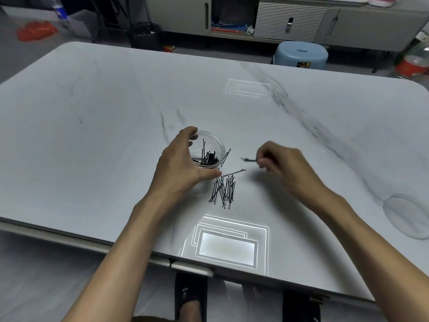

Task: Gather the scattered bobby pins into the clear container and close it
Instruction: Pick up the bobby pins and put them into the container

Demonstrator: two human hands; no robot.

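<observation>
A clear round container (217, 141) stands open on the marble table (116, 112), with several black bobby pins inside it. My left hand (181, 163) is wrapped around its left and near side. A pile of loose bobby pins (224, 189) lies just in front of the container, and one more pin (226, 155) leans at its right wall. My right hand (285, 166), blurred, pinches a single bobby pin (249, 159) a little above the table, right of the container. The clear lid (408, 216) lies flat near the table's right edge.
A blue plastic stool (300, 54) stands beyond the far table edge, with cabinets behind it. A bottle with a red label (414, 59) is at the far right. My feet in black sandals show under the near edge. Bright light reflections lie on the tabletop.
</observation>
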